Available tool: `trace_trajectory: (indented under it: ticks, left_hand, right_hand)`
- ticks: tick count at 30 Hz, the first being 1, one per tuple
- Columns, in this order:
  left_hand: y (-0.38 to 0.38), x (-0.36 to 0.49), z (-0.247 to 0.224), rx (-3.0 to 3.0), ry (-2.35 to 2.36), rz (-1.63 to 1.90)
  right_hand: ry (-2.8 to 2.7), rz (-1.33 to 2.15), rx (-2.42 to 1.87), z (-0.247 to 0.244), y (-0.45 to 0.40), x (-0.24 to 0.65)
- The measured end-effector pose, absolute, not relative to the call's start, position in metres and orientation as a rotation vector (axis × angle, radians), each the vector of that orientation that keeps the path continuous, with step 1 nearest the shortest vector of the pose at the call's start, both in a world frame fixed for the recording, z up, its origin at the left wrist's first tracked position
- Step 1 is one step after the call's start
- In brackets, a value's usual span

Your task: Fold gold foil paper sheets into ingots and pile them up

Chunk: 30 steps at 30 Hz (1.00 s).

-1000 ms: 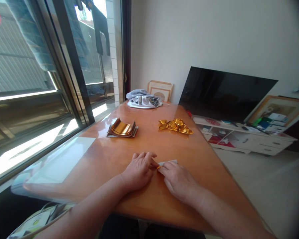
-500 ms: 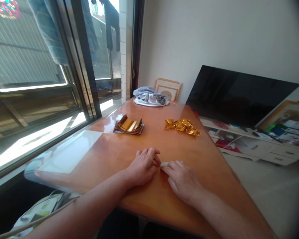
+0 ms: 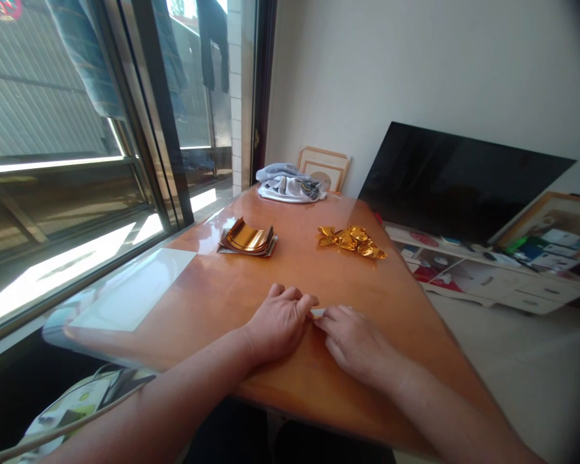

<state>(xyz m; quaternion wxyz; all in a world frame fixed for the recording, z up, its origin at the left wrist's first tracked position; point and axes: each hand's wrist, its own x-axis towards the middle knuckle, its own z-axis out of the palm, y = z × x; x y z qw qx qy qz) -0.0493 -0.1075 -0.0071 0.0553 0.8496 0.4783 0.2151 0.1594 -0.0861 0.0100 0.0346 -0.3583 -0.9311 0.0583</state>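
Note:
Near the front of the table, my left hand (image 3: 281,320) and my right hand (image 3: 350,338) meet with their fingertips close together. Between them shows the pale edge of a small folded paper (image 3: 318,312); most of it is covered by my fingers. My left fingers are curled and closed at its left end. From the right, my right thumb and fingers press on it against the tabletop. Farther off, to the left, lies a stack of shiny gold foil sheets (image 3: 249,238) with curled-up edges. Several crumpled gold foil pieces (image 3: 352,241) lie to the right.
The glossy brown table (image 3: 290,270) stretches away from me. A white sheet (image 3: 135,290) lies at its left side by the window. A bundle of grey cloth (image 3: 290,183) sits at the far end. A large television (image 3: 459,183) stands on a white cabinet (image 3: 502,283) to the right.
My left hand has turned slightly, its fingers curling down closer to my right hand. Less of the paper shows. The view has shifted a little; the foil lies as before.

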Motion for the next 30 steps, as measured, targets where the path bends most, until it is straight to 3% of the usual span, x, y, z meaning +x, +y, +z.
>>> trace_trajectory:
  ticks: [30]
  left_hand:
    - [-0.116, -0.039, 0.013, 2.734, 1.406, 0.462]
  right_hand:
    - [-2.833, 0.007, -1.088, 0.015, -0.106, 0.193]
